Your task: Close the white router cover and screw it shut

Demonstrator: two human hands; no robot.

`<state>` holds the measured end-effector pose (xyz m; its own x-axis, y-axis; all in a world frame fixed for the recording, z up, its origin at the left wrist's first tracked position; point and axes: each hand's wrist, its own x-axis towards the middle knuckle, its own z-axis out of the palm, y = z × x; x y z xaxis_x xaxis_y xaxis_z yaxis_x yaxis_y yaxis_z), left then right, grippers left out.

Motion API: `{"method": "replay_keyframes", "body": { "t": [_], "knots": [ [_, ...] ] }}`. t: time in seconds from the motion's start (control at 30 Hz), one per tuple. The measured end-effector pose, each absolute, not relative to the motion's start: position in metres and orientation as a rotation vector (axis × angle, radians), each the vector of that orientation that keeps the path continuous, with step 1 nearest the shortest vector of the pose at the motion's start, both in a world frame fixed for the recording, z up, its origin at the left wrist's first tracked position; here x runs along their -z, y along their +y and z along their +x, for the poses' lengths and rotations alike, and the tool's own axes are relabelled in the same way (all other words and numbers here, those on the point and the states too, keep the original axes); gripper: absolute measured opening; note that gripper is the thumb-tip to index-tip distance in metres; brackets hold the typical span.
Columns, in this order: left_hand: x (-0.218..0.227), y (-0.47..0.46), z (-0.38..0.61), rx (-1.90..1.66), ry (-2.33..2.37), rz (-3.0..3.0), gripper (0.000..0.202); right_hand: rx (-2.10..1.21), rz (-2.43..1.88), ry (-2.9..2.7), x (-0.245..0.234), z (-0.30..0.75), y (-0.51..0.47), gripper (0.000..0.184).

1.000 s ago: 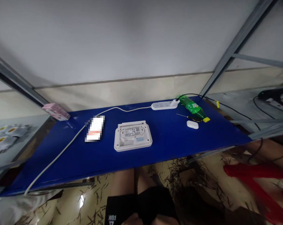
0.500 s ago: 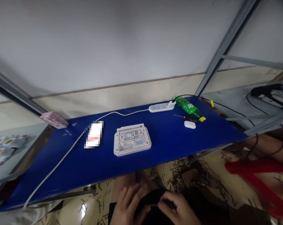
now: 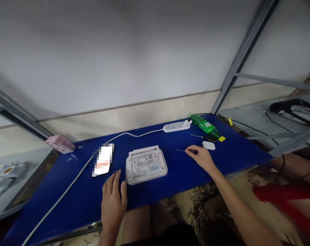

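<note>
Pinching screwdriver [image 3: 180,150] over blue tabletop [image 3: 180,174]: right fingers [image 3: 193,148]; left fingers [image 3: 116,184] outstretched beside white router [image 3: 146,166]; pale wall [image 3: 144,61] behind

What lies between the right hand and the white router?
In the head view, the shaft of a thin screwdriver held in the right hand juts toward the white router; beyond its tip lies blue tabletop.

Screwdriver [image 3: 181,150] in right grip [image 3: 199,157]
</note>
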<state>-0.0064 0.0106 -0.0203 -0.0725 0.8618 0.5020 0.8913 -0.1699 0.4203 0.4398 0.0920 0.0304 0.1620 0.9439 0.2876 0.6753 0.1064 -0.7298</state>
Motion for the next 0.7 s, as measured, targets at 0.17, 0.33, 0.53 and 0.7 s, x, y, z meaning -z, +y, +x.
{"method": "replay_keyframes", "body": {
  "t": [0.17,0.33,0.53,0.7],
  "knots": [
    [0.033,0.008,-0.02,1.092,-2.005,-2.044,0.048,-0.31,-1.678,-1.584,-0.009,0.441,0.091,0.053],
    [0.021,0.006,-0.008,1.149,-2.075,-1.965,0.048,-0.22,-1.7,-1.677,-0.006,0.441,0.096,0.047],
    [0.013,0.0,0.002,1.152,-2.186,-1.925,0.048,-0.253,-1.718,-1.656,-0.007,0.442,0.098,0.044],
    [0.014,0.002,-0.003,1.146,-2.201,-1.937,0.049,-0.25,-1.686,-1.572,-0.006,0.445,0.102,0.05]
  ]
}}
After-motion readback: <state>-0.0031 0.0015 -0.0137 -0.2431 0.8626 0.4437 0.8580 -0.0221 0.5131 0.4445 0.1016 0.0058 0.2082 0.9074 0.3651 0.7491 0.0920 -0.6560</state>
